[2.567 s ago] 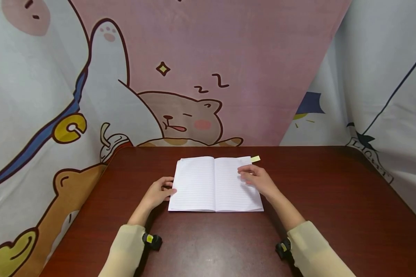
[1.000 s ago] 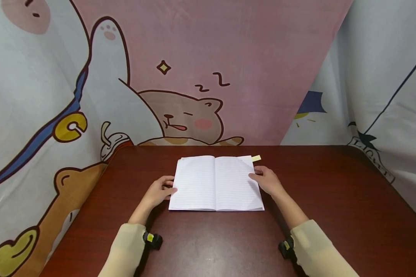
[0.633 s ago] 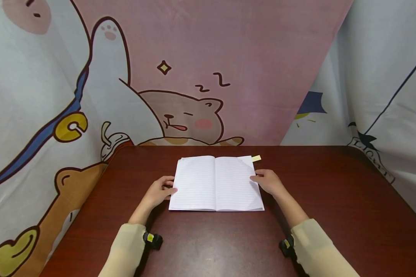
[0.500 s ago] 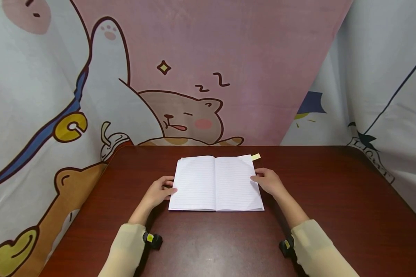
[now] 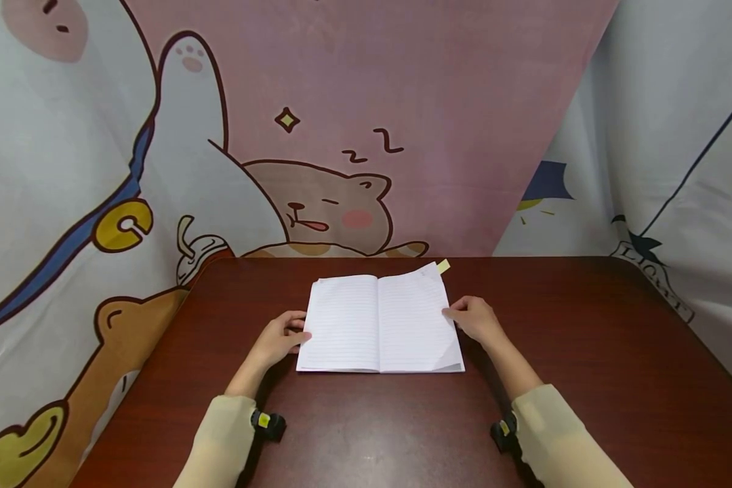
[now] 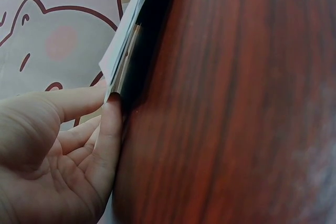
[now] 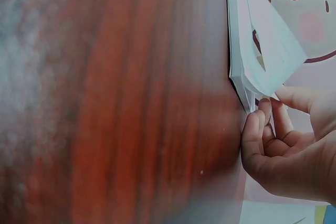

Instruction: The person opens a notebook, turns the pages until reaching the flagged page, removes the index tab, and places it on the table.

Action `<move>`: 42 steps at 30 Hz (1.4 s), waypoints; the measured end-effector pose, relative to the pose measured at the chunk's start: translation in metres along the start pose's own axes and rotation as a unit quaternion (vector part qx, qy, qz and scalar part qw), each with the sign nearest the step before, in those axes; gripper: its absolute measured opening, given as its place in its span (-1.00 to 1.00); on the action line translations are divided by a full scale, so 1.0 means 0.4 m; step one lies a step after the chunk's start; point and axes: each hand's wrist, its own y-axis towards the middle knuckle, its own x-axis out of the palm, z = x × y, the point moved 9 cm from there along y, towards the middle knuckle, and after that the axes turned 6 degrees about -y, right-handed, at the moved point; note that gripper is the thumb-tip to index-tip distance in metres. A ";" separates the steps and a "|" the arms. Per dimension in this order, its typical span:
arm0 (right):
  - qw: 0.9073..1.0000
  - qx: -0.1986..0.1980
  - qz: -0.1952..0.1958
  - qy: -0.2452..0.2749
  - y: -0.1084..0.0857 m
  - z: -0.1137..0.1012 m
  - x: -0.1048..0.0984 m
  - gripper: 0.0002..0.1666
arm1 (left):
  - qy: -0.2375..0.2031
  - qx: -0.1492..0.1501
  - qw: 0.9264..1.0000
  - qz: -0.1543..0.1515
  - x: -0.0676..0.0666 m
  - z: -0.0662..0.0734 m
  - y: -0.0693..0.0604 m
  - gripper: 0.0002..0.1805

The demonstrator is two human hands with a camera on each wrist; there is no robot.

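Note:
An open notebook [image 5: 348, 325] with lined white pages lies on the brown table. At its left edge my left hand [image 5: 277, 339] grips the page stack and cover, thumb on top and fingers beneath, as the left wrist view [image 6: 79, 145] shows. My right hand [image 5: 476, 320] pinches the right edge of a page [image 5: 415, 318] between thumb and fingertips. In the right wrist view that page [image 7: 275, 45] bends up off the stack, with a gap under it. A yellow tab [image 5: 443, 266] sticks out from the lifted page's far corner.
The dark wooden table [image 5: 366, 427] extends around the notebook on all sides. Behind it hangs a cloth backdrop [image 5: 451, 135] printed with cartoon animals. A small black device [image 5: 268, 425] is strapped at the left wrist and another [image 5: 503, 434] at the right.
My right hand has moved from above the right page to its edge and lifted it. The page's far corner and yellow tab have risen and shifted slightly left. My left hand stays put.

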 end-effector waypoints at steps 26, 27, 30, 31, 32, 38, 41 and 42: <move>0.999 -0.008 0.051 -0.016 -0.008 -0.010 -0.030 -0.68 | 0.003 -0.003 1.000 0.001 0.000 -0.002 0.002 -0.50; 0.998 -0.008 0.054 -0.017 -0.008 -0.011 -0.032 -0.68 | 0.003 -0.003 1.000 0.001 0.000 -0.002 0.002 -0.50; 0.998 -0.009 0.059 -0.002 -0.008 -0.014 -0.032 -0.67 | 0.003 -0.003 1.000 0.001 -0.001 -0.002 0.001 -0.50; 0.998 -0.008 0.059 0.009 -0.008 -0.015 -0.031 -0.67 | 0.003 -0.003 1.000 0.002 -0.001 -0.003 0.001 -0.50; 0.998 -0.007 0.058 0.022 -0.007 -0.016 -0.030 -0.66 | 0.004 -0.004 1.000 0.002 -0.001 -0.003 0.001 -0.50; 0.990 -0.005 0.038 0.133 -0.006 -0.024 -0.015 -0.56 | 0.008 -0.006 1.000 0.004 -0.002 -0.003 0.001 -0.49; 0.986 -0.002 0.032 0.165 -0.006 -0.028 -0.010 -0.54 | 0.008 -0.007 1.000 0.005 -0.001 -0.003 0.001 -0.49; 0.985 0.000 0.030 0.170 -0.007 -0.029 -0.010 -0.54 | 0.007 -0.008 1.000 0.005 -0.001 -0.003 0.002 -0.49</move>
